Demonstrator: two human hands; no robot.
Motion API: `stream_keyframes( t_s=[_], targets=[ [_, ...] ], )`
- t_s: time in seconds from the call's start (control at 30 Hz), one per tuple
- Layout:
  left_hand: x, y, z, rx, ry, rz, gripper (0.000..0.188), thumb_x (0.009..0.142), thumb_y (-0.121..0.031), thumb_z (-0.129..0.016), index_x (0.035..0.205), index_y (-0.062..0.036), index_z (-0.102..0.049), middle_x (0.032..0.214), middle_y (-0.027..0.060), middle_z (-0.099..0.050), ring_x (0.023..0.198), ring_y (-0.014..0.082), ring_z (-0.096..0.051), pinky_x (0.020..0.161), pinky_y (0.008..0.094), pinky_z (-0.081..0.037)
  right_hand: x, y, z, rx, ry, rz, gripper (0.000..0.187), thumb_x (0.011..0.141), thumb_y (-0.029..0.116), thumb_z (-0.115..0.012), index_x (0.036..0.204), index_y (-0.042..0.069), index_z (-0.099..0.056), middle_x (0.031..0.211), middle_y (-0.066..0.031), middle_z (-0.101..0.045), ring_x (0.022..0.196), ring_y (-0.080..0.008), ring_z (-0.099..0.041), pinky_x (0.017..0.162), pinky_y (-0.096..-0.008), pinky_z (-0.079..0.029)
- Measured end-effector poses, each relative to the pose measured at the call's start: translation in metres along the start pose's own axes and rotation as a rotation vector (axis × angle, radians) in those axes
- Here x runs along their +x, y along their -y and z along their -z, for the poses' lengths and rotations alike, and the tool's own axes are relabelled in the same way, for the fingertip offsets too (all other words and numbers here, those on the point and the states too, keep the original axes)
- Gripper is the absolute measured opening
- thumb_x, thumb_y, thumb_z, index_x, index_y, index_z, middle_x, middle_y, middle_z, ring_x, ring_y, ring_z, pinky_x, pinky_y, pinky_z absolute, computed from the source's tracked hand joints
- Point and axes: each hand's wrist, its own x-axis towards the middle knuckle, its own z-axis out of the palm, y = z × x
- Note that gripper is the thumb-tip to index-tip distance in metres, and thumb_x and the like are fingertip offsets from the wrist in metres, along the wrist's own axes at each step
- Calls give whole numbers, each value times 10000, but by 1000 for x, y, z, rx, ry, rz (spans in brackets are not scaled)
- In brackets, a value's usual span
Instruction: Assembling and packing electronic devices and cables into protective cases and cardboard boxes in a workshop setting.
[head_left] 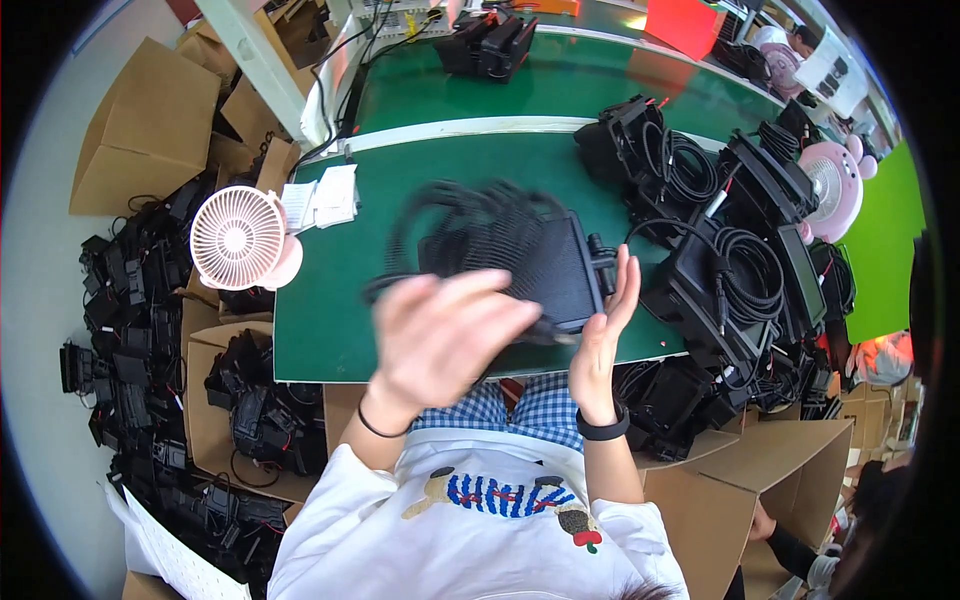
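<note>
A black box-shaped device [572,270] with a ribbed top is at the middle of the green table's near side, in front of me. Its coiled black cable [450,230] lies over its left part, smeared by motion. My left hand [450,335] is over the near left side of the device, close to the cable. That hand is blurred, and its grip cannot be made out. Against the device's right edge, my right hand [607,335] stands with fingers stretched out, near a small black knob [602,262].
Several similar black devices with coiled cables [740,275] crowd the table's right side. A pink fan [240,240] and white papers [330,197] are at the left. Cardboard boxes [140,130] and heaped black devices [130,330] fill the far left. Another person's arm [785,545] shows at lower right.
</note>
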Motion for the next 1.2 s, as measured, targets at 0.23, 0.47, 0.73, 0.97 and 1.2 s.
stream_keyframes(
  t_s=[0.23,0.47,0.73,0.97,1.2],
  targets=[
    [-6,-26,-23,-109,154,-146,213,848,-151,-651,1050,-125,-711,1011,-16,-728,1104,137,-617,1128,358,-293,-16,21,36,-30,-100,44,530,986,493,-443,1221,25,-520,1331,-195,-458,1246,-285,-448,1016,-434,-385],
    [-11,-19,-26,137,70,-147,91,825,-259,-704,877,-200,-749,1220,-64,-652,1228,244,-393,911,336,-430,-16,57,35,-96,164,20,296,770,219,-796,970,33,-682,881,-79,-682,722,-180,-627,633,-283,-498],
    [-10,-19,-24,46,44,-172,191,828,-157,-692,996,-68,-713,1252,-60,-639,1176,234,-486,927,361,-454,-23,59,31,-216,221,27,322,729,91,-816,1003,14,-666,926,-107,-715,813,-226,-699,712,-297,-553],
    [-13,-20,-25,97,85,-196,165,838,-166,-662,986,-126,-724,1282,-96,-618,1230,257,-459,910,382,-451,-23,56,28,-381,152,400,349,704,32,-814,1000,-10,-635,967,-135,-704,849,-271,-688,747,-323,-560],
    [-25,-21,-25,44,24,-360,295,823,-113,-601,1082,-118,-743,1192,-103,-661,1089,58,-549,908,324,-409,-32,56,23,-400,257,111,269,812,10,-705,1059,-3,-598,928,-158,-670,778,-291,-654,686,-350,-535]
  ],
)
